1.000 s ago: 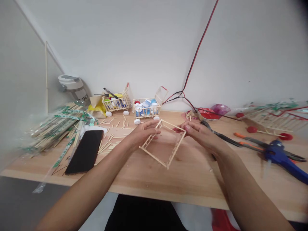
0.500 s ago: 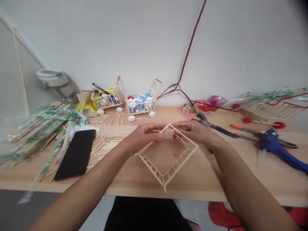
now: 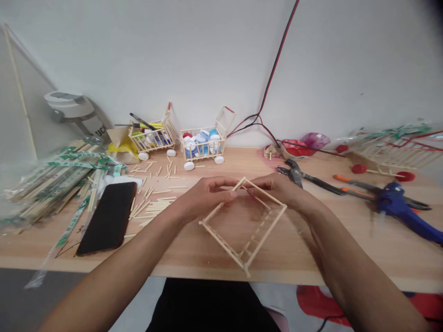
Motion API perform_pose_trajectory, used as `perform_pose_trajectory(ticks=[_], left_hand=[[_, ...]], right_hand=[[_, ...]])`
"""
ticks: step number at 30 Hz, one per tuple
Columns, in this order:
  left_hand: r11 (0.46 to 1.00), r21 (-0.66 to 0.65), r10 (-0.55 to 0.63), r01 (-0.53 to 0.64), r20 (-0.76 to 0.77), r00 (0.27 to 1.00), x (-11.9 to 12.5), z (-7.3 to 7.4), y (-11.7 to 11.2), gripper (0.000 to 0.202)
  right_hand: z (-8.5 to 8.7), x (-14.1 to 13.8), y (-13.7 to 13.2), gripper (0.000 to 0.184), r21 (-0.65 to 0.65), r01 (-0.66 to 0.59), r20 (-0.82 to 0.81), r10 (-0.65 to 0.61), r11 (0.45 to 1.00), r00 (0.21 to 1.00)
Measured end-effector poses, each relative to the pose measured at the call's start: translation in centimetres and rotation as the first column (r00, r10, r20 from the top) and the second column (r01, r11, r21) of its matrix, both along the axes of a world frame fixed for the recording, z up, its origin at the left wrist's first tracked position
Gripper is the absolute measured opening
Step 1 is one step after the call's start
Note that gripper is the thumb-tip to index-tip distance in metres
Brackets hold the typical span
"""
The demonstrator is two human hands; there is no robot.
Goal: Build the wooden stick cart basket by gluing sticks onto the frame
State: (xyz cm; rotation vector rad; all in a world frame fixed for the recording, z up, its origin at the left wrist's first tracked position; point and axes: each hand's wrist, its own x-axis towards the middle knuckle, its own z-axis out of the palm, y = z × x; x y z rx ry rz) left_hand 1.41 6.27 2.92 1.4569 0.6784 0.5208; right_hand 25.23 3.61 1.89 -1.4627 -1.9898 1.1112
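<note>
At the far left, bundles of sticks (image 3: 51, 184) are lying in torn plastic wrap, with a black phone (image 3: 107, 219) resting just beside them on the surface (image 3: 297, 263) and loose sticks (image 3: 154, 207) scattering past it. Farther back, a stick cart (image 3: 154, 138) and a second cart (image 3: 204, 155) are standing side by side, the second one carrying bottle caps (image 3: 195, 150).

The forearms are reaching in from the lower corners, elbows wide and wrists turning inward. The left hand (image 3: 211, 193) is curling over the left rail of a stick frame (image 3: 222, 245), while the right hand (image 3: 277, 191) is doing the same on the right rail. Both grips are pinching the rails close to the far corner, fingers nearly meeting. The frame is sitting as a tilted diamond between the forearms (whether its near corner is touching the surface, I cannot tell). Compared with half a second ago, it is turning slightly, its near corner swinging rightward.

Farther right, pliers (image 3: 311, 182) and a blue glue gun (image 3: 394, 207) are lying on the surface.
</note>
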Motion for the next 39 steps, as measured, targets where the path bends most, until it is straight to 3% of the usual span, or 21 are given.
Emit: perform_pose_trajectory(ticks=[5, 10, 13, 19, 23, 28, 34, 39], left_hand=[[1.0, 0.008, -0.021, 0.021, -0.001, 1.0, -0.1, -0.6, 0.3, 0.04], [0.996, -0.076, -0.033, 0.037, 0.044, 0.998, -0.1, -0.7, 0.2, 0.054], [0.995, -0.066, -0.073, 0.074, 0.018, 0.997, -0.1, -0.6, 0.1, 0.046], [0.997, -0.067, -0.048, 0.048, 0.004, 0.999, -0.2, -0.5, 0.1, 0.045], [0.997, -0.083, -0.008, 0.008, -0.005, 1.0, -0.2, -0.5, 0.1, 0.047], [0.996, -0.085, 0.037, -0.037, 0.0, 0.999, 0.0, -0.1, 0.1, 0.047], [0.981, -0.065, 0.183, -0.183, -0.003, 0.983, -0.1, -0.3, 0.3, 0.047], [0.983, -0.078, 0.165, -0.167, -0.031, 0.986, 0.1, -0.6, 0.1, 0.055]], right_hand=[[0.0, -0.2, 0.0, 0.045, -0.027, -0.014, -0.039, 0.013, 1.0, 0.999], [0.6, -0.5, -0.2, 0.046, -0.06, -0.045, -0.056, 0.042, 0.997, 0.998], [0.7, -0.5, -0.3, 0.044, -0.101, -0.046, -0.044, 0.041, 0.994, 0.998], [1.0, -0.1, -0.2, 0.051, 0.084, 0.11, -0.098, -0.102, 0.99, 0.99], [1.4, 0.1, -0.2, 0.057, 0.129, 0.203, -0.106, -0.19, 0.971, 0.976], [1.7, 0.3, -0.4, 0.055, 0.145, 0.19, -0.129, -0.172, 0.971, 0.977], [1.6, 0.4, -0.4, 0.049, 0.142, 0.106, -0.022, -0.104, 0.984, 0.994], [1.1, 0.4, -0.2, 0.041, 0.123, 0.057, -0.054, -0.05, 0.991, 0.997]])
